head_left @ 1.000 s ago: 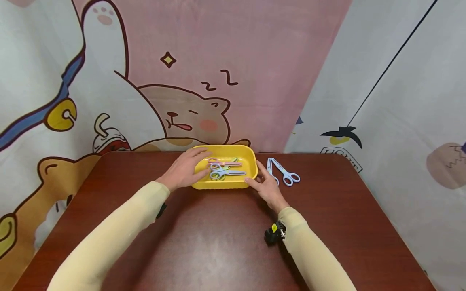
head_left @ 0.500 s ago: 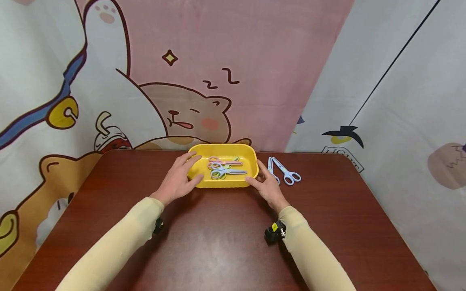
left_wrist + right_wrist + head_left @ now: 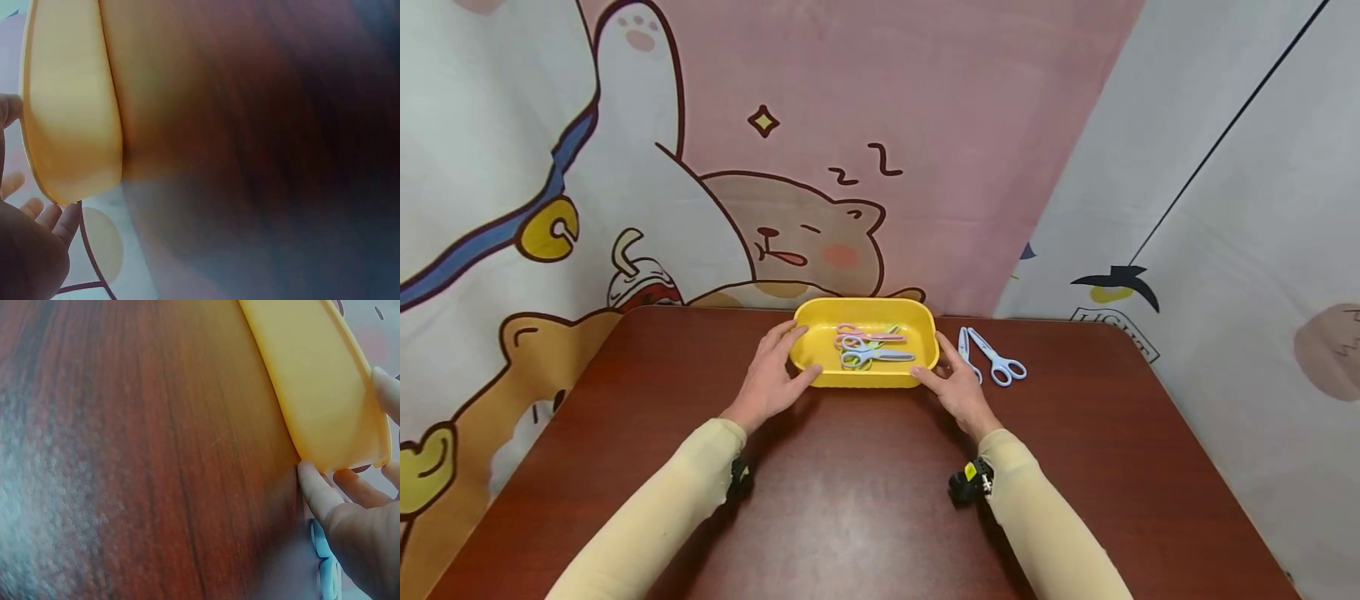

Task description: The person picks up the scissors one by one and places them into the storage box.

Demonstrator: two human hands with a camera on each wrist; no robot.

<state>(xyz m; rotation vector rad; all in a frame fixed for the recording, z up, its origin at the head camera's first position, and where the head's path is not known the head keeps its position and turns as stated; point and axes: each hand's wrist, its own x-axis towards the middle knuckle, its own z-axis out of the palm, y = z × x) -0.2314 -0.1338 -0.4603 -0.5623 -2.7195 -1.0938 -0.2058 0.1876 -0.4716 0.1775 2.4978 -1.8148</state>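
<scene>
A yellow tray [image 3: 865, 379] stands at the back of the table, with pink scissors [image 3: 887, 337], light blue scissors [image 3: 891, 356] and green scissors [image 3: 893, 328] lying in it. My left hand [image 3: 769, 383] holds its left end, thumb at the front rim and fingers along the side. At the opposite end my right hand [image 3: 958, 392] grips the near right corner, its thumb on the rim. In the right wrist view, fingertips [image 3: 309, 472] press against the tray's lower edge. The left wrist view has fingers [image 3: 69, 222] touching the tray wall [image 3: 75, 112].
Two more light blue scissors [image 3: 1000, 367] lie on the brown table [image 3: 857, 500] just right of my right hand. A curtain [image 3: 970, 167] with cartoon animals hangs directly behind the table's back edge.
My left hand has moved left, from over the tray's inside to its left end. The right hand keeps its place at the right corner. The view has shifted slightly.
</scene>
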